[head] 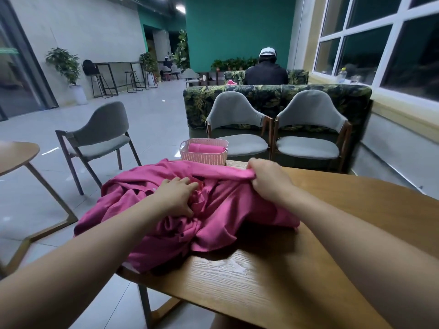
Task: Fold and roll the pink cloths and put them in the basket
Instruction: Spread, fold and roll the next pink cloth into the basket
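Observation:
A crumpled heap of pink cloths point(221, 219) lies on the left half of the wooden table point(332, 245), partly hanging over its left edge. My left hand point(177, 197) rests on the middle of the heap with fingers curled into the folds. My right hand point(267, 179) grips a bunched edge of pink cloth at the heap's far side. Behind the heap, at the table's far edge, stands a pale pink woven basket point(204, 156) holding a rolled pink cloth point(206, 148).
Two grey chairs point(240, 129) point(311, 131) face the table's far side, backed by a leaf-print sofa point(273, 96). Another grey chair point(99, 136) and a round table point(14, 155) stand to the left. A person in a white cap point(267, 70) sits beyond the sofa.

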`<state>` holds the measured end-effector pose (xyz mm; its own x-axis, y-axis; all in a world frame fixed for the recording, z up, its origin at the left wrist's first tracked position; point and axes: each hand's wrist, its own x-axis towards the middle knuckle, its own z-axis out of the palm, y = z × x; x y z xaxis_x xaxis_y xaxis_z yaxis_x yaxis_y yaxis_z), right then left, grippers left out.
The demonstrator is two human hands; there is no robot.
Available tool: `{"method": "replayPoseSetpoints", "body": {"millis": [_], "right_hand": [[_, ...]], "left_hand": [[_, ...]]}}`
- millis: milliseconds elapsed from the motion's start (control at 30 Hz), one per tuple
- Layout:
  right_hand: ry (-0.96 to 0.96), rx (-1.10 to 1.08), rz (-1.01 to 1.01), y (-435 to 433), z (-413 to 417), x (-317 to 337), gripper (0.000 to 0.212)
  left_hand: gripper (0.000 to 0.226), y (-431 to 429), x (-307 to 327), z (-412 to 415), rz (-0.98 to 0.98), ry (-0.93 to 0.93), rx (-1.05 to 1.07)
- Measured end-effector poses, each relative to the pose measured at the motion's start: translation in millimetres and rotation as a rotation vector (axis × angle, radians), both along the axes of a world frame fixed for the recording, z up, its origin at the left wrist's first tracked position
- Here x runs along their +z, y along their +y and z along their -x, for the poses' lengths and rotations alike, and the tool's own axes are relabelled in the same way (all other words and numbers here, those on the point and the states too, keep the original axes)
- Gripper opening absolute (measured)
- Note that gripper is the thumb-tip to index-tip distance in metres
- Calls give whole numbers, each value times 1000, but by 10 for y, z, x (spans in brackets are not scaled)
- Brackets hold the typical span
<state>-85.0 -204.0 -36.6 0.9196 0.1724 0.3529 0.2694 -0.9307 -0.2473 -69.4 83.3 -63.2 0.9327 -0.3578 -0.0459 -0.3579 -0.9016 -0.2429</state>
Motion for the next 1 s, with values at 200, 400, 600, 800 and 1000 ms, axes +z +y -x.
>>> {"method": "replayPoseSetpoints", "body": {"millis": [200, 400, 600, 800, 1000], "right_hand": [[-208, -68, -18, -397, 96, 493, 29], [-345, -160, -17, -833, 142, 821, 25], [-393, -289, -8, -1210, 120, 869, 15], [36, -493, 328, -1217, 47, 548, 32], [452, -159, 269, -834, -51, 7, 123]], "left_hand": [[94, 121, 20, -21, 37, -24, 22], [87, 85, 56, -61, 88, 15, 45], [90, 116, 60, -90, 79, 43, 62], [86, 53, -9, -80, 51, 62, 26], [100, 26, -44, -98, 176, 60, 5]]}}
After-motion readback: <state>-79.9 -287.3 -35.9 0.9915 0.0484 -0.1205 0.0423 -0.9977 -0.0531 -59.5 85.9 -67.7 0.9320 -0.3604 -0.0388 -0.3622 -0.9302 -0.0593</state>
